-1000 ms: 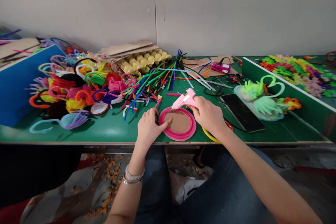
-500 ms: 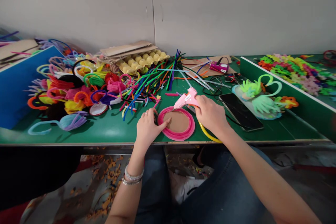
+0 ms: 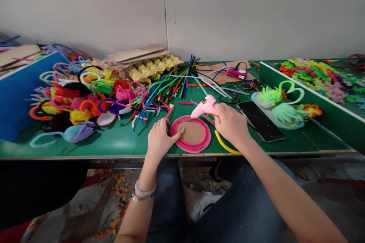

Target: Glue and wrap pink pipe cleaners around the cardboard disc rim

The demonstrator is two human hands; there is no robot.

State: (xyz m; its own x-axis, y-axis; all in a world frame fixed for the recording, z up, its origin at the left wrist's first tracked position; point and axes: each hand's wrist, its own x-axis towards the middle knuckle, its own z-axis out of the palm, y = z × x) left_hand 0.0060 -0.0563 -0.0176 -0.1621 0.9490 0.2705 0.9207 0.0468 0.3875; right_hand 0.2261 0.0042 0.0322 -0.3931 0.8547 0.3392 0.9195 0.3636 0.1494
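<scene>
Near the front of the green table lies a round cardboard disc (image 3: 191, 133) with a ring of pink pipe cleaner (image 3: 207, 141) around its border. My left hand (image 3: 159, 136) grips the disc at its left edge, thumb over the cardboard and fingers around the outside. A loose pink pipe cleaner end (image 3: 170, 112) sticks up beside those fingers. My right hand (image 3: 232, 123) is wrapped around the handle of a pink glue gun (image 3: 203, 107). Its nozzle points down-left at the inner edge of the ring, at the disc's top. The trigger is hidden behind my fingers.
Pipe-cleaner swans (image 3: 76, 133) are heaped at the left beside a blue board (image 3: 28, 98). Loose pipe cleaners (image 3: 159, 95) lie behind the disc. To the right are a phone (image 3: 261, 120), two green swans (image 3: 288, 110) and a divider (image 3: 313, 102). A yellow tube (image 3: 225, 146) lies near the front edge.
The glue gun's nozzle has shifted slightly right along the ring's inner edge, with my right hand. My left hand keeps its grip on the disc.
</scene>
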